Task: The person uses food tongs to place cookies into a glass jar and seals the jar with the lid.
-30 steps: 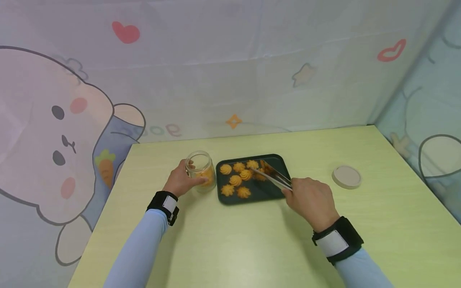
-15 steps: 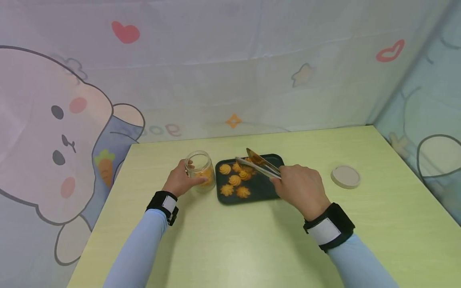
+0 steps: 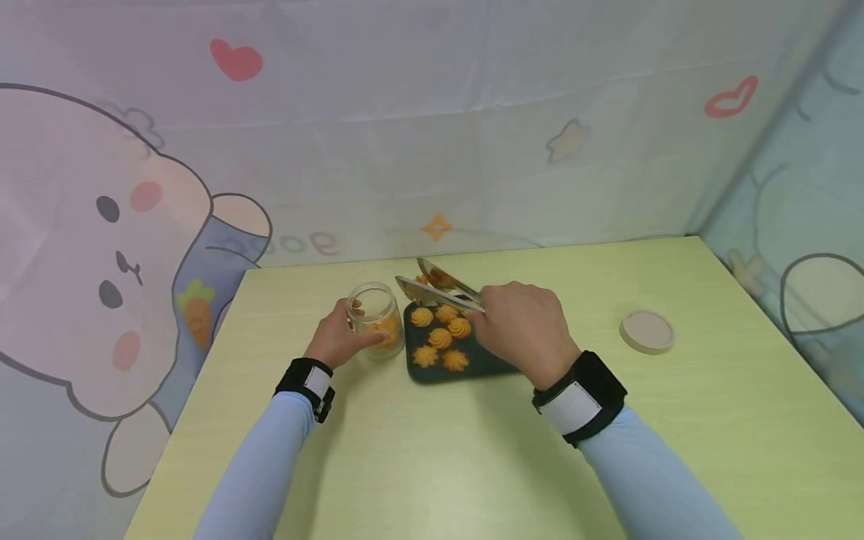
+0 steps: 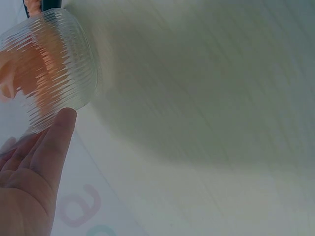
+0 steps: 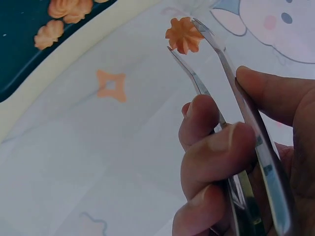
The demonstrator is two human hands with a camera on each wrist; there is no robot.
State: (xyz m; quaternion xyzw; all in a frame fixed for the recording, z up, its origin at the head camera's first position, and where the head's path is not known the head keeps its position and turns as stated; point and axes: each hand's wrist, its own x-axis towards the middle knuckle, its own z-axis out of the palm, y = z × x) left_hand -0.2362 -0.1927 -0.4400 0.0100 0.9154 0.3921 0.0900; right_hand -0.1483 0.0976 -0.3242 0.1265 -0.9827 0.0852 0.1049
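My left hand (image 3: 336, 337) holds a clear glass jar (image 3: 367, 311) by its side at the tray's left. The open-mouthed jar stands upright with orange-yellow cookies inside; its ribbed wall (image 4: 81, 69) shows in the left wrist view. My right hand (image 3: 528, 327) grips metal tongs (image 3: 439, 294). Between the tong tips is a swirled piped cookie (image 5: 183, 35), lifted above the back left corner of the dark tray (image 3: 486, 364) and close to the jar. Several similar cookies (image 3: 440, 338) lie on the tray's left part. My right hand and the tongs hide the tray's back and right side.
A round pale lid (image 3: 647, 332) lies on the light green-yellow table (image 3: 405, 450), right of the tray. Behind the table hangs a printed cloth backdrop (image 3: 378, 150), and another panel (image 3: 810, 225) stands along the right.
My right hand has moved left and up with the tongs, lifting a cookie off the tray toward the jar. The left hand and the jar have stayed in place.
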